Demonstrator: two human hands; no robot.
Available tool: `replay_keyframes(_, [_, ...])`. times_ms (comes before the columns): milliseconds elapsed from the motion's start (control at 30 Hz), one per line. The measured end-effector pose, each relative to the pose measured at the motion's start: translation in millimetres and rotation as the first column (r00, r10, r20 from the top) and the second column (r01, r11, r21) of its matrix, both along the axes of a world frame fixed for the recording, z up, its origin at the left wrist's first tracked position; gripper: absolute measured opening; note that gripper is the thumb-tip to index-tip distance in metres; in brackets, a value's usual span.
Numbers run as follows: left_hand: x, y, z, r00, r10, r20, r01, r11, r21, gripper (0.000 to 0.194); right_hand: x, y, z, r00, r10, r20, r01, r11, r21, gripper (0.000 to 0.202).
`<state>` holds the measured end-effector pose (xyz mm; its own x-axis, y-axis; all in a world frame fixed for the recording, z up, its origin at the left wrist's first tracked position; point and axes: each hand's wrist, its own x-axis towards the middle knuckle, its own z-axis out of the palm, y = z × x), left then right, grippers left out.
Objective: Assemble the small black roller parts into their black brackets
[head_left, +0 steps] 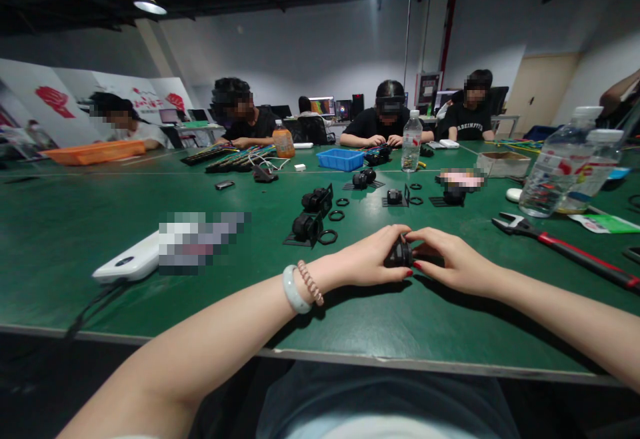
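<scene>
My left hand [383,259] is wrapped round a black round part [399,254] low over the green table [225,305]. From the other side my right hand [447,259] closes its thumb and fingers on the same part's right edge. Both hands' fingertips nearly meet there. Left of my hands, black fittings on flat bases [306,227] stand beside a black ring [328,237]. Further back lie another black fitting [395,196] and several more rings. My fingers cover much of the held part.
A red-and-black wrench [565,245] lies right of my right hand, near plastic bottles [555,165]. A white power bank [133,262] with a cable lies at the left. A blue tray [341,159] is further back; people sit across the table.
</scene>
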<state>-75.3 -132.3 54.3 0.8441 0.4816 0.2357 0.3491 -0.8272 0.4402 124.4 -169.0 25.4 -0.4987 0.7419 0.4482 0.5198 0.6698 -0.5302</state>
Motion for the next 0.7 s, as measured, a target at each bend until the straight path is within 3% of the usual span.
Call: replay_keyframes(700, [0.3,-0.8,2.0,1.000,0.004,-0.022,-0.004,1.000,0.014,0.054,2.0,1.9,-0.2,0.998,0.011,0.055,-0.014,0.999,0.040,0.042])
